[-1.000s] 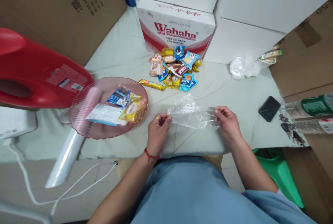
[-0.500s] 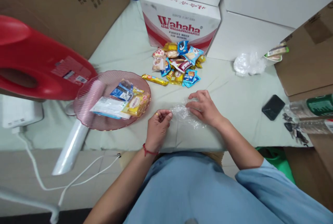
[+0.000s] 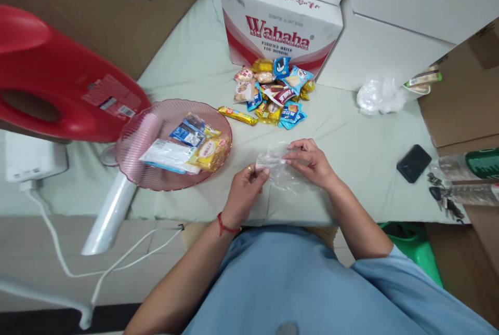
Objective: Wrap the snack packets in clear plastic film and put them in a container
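A crumpled clear plastic bag [image 3: 277, 171] is stretched between my hands, just above the cloth-covered table. My left hand [image 3: 246, 189] pinches its left edge between thumb and forefinger. On the other side, my right hand [image 3: 311, 162] grips the bag with its fingertips. Beyond them lies a heap of small wrapped snacks [image 3: 273, 93], with a long yellow packet [image 3: 237, 115] at its left. To the left, a pink ribbed glass plate [image 3: 156, 182] holds several packets, among them a yellow one [image 3: 210, 152] and a blue one [image 3: 188, 131].
A Wahaha carton [image 3: 278, 34] stands behind the snacks. On the left are a red jug [image 3: 70, 85], a clear plastic roll [image 3: 111, 218] partly under the plate, and a white charger [image 3: 35, 156]. Bundled plastic bags [image 3: 380, 97], a black flat object [image 3: 414, 163], keys [image 3: 446, 201] and bottles [image 3: 454, 165] lie right.
The bag is spread out more between my hands, and my right fingertips have closed on it. The whole view has shifted slightly.
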The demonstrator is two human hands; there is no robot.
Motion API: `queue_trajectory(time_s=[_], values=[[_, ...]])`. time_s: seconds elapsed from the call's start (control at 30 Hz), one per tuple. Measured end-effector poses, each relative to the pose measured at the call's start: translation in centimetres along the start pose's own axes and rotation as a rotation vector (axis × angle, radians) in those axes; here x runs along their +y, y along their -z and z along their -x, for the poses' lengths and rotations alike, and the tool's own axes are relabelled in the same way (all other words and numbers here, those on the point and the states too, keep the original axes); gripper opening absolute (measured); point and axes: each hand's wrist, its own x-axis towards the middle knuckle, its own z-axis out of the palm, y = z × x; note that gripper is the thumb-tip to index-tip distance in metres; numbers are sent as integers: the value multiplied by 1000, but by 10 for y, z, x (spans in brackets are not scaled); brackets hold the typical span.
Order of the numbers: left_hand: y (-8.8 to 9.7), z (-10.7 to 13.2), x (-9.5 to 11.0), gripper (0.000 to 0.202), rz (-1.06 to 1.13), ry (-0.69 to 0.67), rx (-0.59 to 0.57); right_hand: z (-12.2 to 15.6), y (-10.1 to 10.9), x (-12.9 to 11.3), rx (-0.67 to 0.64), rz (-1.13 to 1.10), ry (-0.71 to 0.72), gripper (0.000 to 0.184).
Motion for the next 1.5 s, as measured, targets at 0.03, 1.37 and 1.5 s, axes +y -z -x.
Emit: queue_trajectory(time_s=[0.03, 1.37, 1.5], values=[[0, -1, 0, 47, -12, -23, 4, 0, 0, -2, -5, -43, 1, 26], [-42, -20, 40, 41, -1548, -503, -246, 5, 26, 40, 225, -270, -583, 36], [-21, -30, 37, 42, -1640, -298, -114, 11, 39, 57, 219, -203, -642, 33]])
